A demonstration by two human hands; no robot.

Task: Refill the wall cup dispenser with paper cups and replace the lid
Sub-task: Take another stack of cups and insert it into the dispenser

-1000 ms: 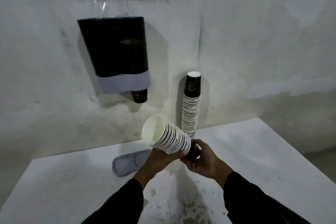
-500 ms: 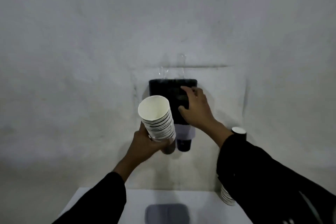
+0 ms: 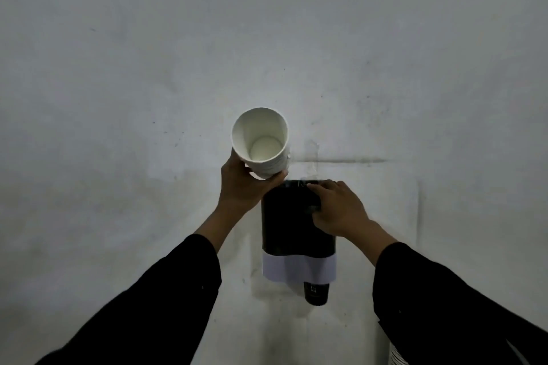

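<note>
The black wall cup dispenser (image 3: 287, 225) with a pale grey lower band hangs on the white wall, and one black cup (image 3: 316, 293) pokes out of its bottom. My left hand (image 3: 241, 187) grips a short stack of paper cups (image 3: 262, 142), mouth up and white inside, just above and left of the dispenser's top. My right hand (image 3: 336, 207) rests on the dispenser's upper right front, fingers curled over its top edge. The lid is out of view.
A tall stack of spare cups (image 3: 396, 360) shows only as a sliver at the bottom right, behind my right sleeve. A strip of clear tape (image 3: 314, 157) runs up the wall above the dispenser. The table is out of frame.
The view has risen from the table to the dispenser. My left hand has lifted the cup stack from beside the dispenser to above its top. My right hand has stayed on the dispenser's upper front.
</note>
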